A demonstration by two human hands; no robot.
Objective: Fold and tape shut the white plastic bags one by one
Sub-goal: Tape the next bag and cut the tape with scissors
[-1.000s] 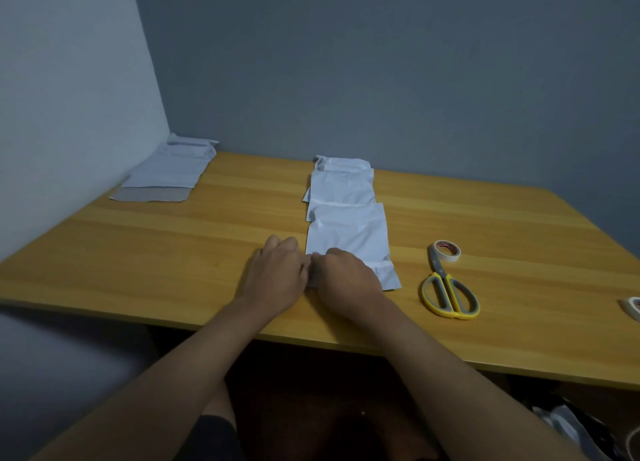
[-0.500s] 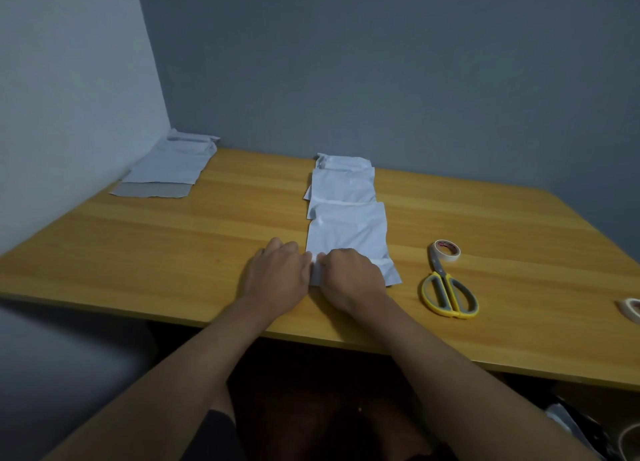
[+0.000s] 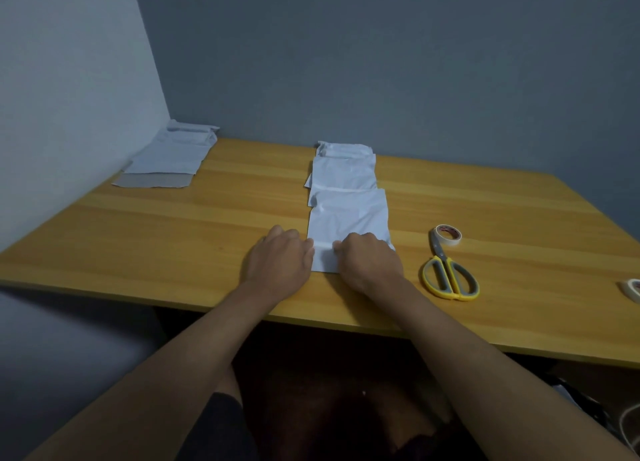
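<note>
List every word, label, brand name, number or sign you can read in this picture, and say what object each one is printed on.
Tape roll beside the scissors: red print on the inner core, too small and blurred to read.
Second tape roll at the table's right edge: no legible print.
White plastic bags, the far pile of bags, the scissors and the table: no text visible.

White plastic bags (image 3: 346, 200) — flat, overlapping row

bags (image 3: 348, 214): white
table (image 3: 173, 238): yellow-brown wood grain
scissors (image 3: 450, 280): yellow and grey handles
tape roll (image 3: 448, 234): white, red print
wall (image 3: 381, 62): grey-blue
</note>
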